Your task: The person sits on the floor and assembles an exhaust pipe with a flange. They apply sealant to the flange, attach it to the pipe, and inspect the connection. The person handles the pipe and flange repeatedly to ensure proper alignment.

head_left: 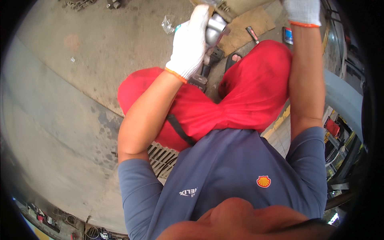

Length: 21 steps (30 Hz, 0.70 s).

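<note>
My left hand (190, 44), in a white knit glove with an orange cuff, is closed around a silver and black power tool (216, 29) held above my red-clad knees (248, 88). The tool's black lower part (206, 70) hangs down beside my left wrist. My right hand (302, 12), gloved the same way, reaches up to the frame's top edge. Its fingers are cut off there, so what it touches is hidden.
A cardboard sheet (244, 30) lies on the concrete floor (100, 52) with a small dark tool (252, 35) on it and a blue object (287, 35) beside it. A clear plastic bag (168, 23), a chain (80, 4) and a drain grate (162, 158) are nearby.
</note>
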Tool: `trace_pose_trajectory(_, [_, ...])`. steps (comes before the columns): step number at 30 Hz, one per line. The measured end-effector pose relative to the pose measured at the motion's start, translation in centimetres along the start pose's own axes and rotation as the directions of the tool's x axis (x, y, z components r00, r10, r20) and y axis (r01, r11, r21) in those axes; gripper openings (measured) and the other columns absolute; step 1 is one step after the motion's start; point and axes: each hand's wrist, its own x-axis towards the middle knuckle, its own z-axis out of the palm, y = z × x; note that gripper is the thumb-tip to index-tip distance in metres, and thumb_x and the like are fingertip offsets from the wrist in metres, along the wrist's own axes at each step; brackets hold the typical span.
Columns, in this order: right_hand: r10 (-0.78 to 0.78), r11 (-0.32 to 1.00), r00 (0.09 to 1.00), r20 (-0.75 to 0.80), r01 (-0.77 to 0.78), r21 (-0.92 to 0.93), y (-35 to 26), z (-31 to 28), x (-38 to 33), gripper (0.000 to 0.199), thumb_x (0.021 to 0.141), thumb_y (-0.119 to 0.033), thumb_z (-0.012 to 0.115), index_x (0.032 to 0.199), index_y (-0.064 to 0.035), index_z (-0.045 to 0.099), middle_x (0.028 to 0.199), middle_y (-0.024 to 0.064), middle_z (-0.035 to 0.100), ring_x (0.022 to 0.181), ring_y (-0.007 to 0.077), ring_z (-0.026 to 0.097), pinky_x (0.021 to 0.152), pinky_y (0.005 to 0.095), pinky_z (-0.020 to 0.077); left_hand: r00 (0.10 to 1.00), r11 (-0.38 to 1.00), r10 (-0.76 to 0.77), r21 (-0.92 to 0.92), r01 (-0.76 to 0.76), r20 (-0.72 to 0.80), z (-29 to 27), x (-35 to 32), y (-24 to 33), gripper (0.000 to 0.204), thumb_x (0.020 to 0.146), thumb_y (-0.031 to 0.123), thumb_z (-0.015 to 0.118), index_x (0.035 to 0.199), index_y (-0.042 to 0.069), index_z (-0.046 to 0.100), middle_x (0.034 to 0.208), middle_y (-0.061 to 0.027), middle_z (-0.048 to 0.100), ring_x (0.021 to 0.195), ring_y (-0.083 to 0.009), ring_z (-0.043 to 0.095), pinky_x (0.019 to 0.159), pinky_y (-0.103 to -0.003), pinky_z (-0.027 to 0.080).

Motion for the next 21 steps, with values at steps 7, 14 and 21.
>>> trace_pose_trajectory(7, [0.068, 0.994, 0.996, -0.059, -0.063, 0.092, -0.5, -0.7, 0.9, 0.009, 0.095, -0.010, 0.066, 0.096, -0.0127, 0.058, 0.070, -0.0006, 0.052, 0.060, 0.0149, 0.054, 0.058, 0.0306, 0.0501, 0.998, 0.995, 0.027, 0.090, -0.032, 0.053, 0.3, -0.5, 2.3, 0.054, 0.105, 0.053, 0.054, 0.097, 0.002, 0.070, 0.067, -0.0040, 0.063, 0.047, -0.0096, 0.052, 0.042, -0.026, 0.043])
trace_pose_trajectory(14, [0.143, 0.982, 0.988, -0.066, -0.133, 0.134, 0.0, -1.2, 0.8, 0.010, 0.095, -0.011, 0.067, 0.097, -0.0111, 0.058, 0.071, 0.0003, 0.054, 0.061, 0.0162, 0.057, 0.058, 0.0309, 0.0525, 0.994, 0.986, 0.095, 0.135, -0.103, 0.059, 0.3, -0.8, 1.7, 0.054, 0.106, 0.053, 0.053, 0.107, 0.002, 0.070, 0.067, -0.0046, 0.062, 0.045, -0.0102, 0.050, 0.041, -0.025, 0.041])
trace_pose_trajectory(21, [0.214, 0.968, 0.975, 0.052, -0.219, 0.122, -0.1, -2.9, 1.9, 0.011, 0.097, -0.011, 0.066, 0.105, -0.0097, 0.059, 0.071, 0.0000, 0.056, 0.060, 0.0154, 0.057, 0.057, 0.0302, 0.0528, 0.996, 0.993, 0.022, 0.112, -0.032, 0.092, 1.0, -0.2, 0.6, 0.058, 0.106, 0.058, 0.049, 0.121, 0.004, 0.065, 0.064, -0.0071, 0.059, 0.040, -0.0123, 0.044, 0.035, -0.027, 0.032])
